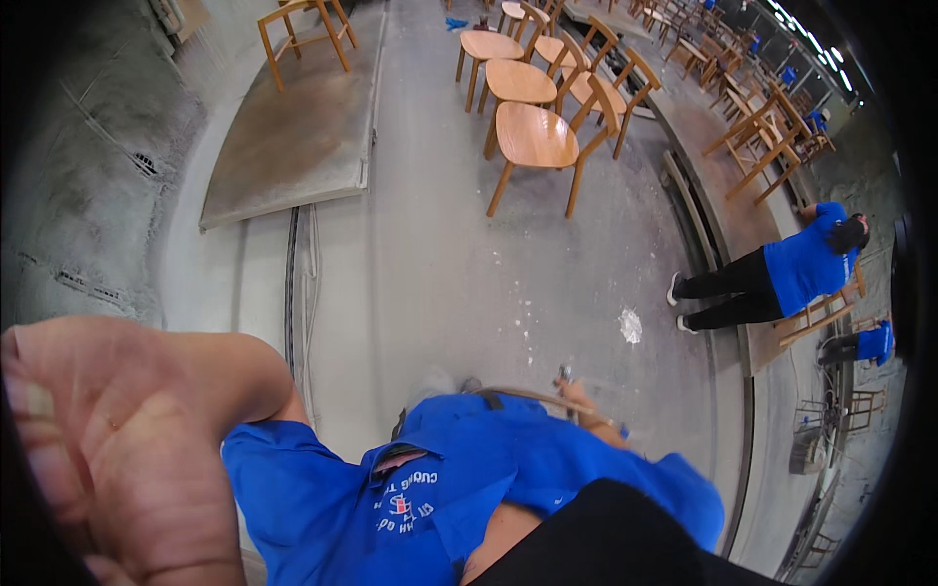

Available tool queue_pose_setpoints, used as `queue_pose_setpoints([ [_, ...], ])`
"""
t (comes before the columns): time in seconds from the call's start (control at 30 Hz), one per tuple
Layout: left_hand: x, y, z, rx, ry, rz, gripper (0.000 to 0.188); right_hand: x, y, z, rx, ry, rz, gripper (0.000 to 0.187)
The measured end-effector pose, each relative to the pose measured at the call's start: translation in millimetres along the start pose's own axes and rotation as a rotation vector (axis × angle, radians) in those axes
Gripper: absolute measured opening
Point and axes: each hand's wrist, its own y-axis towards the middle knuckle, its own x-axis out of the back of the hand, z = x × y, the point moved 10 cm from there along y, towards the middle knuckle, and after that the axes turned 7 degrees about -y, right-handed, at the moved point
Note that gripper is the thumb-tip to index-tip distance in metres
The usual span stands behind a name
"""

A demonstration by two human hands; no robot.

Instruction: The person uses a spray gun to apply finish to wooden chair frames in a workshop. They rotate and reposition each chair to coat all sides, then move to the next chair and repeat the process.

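Head view: left hand (pixel 122 430), open wide, palm bare; right hand (pixel 578 394), apparently closed around metal tool (pixel 565 373); best carried low and steady, well clear of wooden chairs (pixel 537 137).

- A stool (pixel 272 54) is on the left platform (pixel 293 146).
- Chairs (pixel 535 135) are on the floor (pixel 440 283), right of it.
- A worker (pixel 803 266) is farther right.
- The left hand (pixel 127 439) is nearest.

Furniture workshop with wooden chairs (pixel 537 135)
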Motion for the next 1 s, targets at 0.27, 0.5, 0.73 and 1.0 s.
queue_pose_setpoints([
  [0.27, -3, -271, 152, 0.592, 0.348, -0.118, 0.019, 80, 156, 203, 0.177, -0.209, -0.003, 0.048],
  [0.5, -52, -719, 168, 1.937, 0.38, -0.692, 0.024, 78, 203, 273, -0.085, 0.174, 0.076, 0.049],
  [0.73, -123, -848, 340, 2.132, -0.004, -0.604, 0.022, 124, 273, 328, -0.282, 0.232, 0.042, 0.049],
  [1.0, -189, -1055, 538, 2.118, 0.0, 0.65, 0.037, 163, 440, 443, -0.278, 0.16, -0.076, 0.051],
])
